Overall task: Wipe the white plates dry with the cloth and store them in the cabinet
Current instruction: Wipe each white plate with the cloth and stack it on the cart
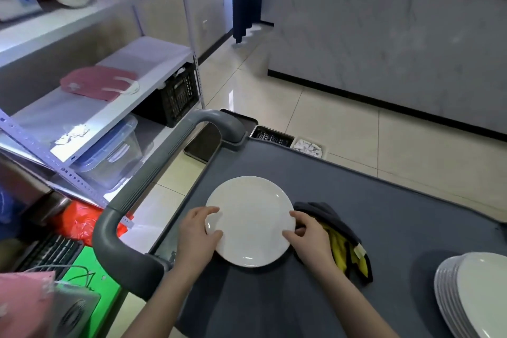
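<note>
The pale tiled floor (315, 107) spreads wide beyond the far and right sides of my grey bench (397, 222). On my left stands a white shelving rack (153, 55), close to the bench's left edge, with only a thin strip of floor between them. A curved grey cart handle (153, 175) runs along that left edge.

At the near right corner of the bench sits a stack of white plates (477, 293), well apart from my hands and partly cut off by the frame. In the middle of the bench, towards the left, lies a single white plate (251, 221), face up. My left hand (196, 233) grips its left rim, fingers and thumb curled onto the edge; my right hand (310, 239) grips the right rim the same way. A grey and yellow cloth (340, 241) lies crumpled just beside the plate's right edge, partly under my right hand; I cannot tell whether I am touching it.

The bench is bare between the plate and the stack, and beyond the plate to its far edge.

On the rack, a black crate (175, 96) and a lidded clear plastic bin (115, 153) sit low down; their contents are unclear. Off the bench's far edge sit a small tray of dark, thin items (271, 137) and a small tub of white packets (308, 147).
</note>
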Action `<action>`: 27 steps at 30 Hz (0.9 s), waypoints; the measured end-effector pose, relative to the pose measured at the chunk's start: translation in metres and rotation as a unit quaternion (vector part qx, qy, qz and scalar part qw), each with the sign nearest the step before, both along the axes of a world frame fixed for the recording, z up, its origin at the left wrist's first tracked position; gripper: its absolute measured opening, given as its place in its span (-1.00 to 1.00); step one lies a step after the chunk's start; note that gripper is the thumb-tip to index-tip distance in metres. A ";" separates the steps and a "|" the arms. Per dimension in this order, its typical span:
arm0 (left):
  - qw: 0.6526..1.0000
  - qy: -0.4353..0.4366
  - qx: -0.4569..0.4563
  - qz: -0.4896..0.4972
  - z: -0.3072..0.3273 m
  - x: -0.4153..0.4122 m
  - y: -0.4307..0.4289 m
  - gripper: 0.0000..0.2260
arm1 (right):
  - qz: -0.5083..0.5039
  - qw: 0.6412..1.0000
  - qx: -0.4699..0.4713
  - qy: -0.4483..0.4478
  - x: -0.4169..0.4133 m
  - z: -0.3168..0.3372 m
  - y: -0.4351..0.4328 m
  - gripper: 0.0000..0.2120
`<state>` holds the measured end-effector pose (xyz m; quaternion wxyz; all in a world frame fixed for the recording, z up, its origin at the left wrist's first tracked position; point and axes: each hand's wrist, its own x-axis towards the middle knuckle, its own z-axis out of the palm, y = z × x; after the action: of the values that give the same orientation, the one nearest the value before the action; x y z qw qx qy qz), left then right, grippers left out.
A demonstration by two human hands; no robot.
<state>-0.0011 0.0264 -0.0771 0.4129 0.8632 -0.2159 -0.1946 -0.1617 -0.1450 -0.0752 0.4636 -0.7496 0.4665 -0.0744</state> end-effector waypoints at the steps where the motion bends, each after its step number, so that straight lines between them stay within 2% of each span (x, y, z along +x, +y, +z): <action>1: 1.000 0.006 -0.011 0.003 -0.001 0.001 0.000 -0.57 | -0.007 1.000 0.004 -0.003 0.000 0.000 0.000 -0.51; 10: 0.998 0.016 -0.058 0.031 -0.009 0.003 0.006 -0.48 | -0.047 0.997 0.041 -0.033 -0.002 0.000 0.000 -0.51; 16: 0.994 0.060 -0.077 0.056 -0.008 0.001 0.008 -0.47 | -0.052 0.995 0.063 -0.059 -0.008 0.000 0.000 -0.51; 23: 0.982 0.107 -0.131 0.079 0.003 -0.004 0.002 -0.47 | -0.038 0.984 0.080 -0.157 -0.010 0.009 -0.004 -0.53; 27: 0.965 0.190 -0.170 0.069 0.010 -0.005 -0.002 -0.50 | -0.091 0.961 0.173 -0.197 -0.017 0.014 -0.012 -0.48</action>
<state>-0.0061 0.0240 -0.0671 0.5995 0.7402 -0.1039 -0.2862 -0.1782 -0.1566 -0.0608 0.6599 -0.5834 0.4379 -0.1803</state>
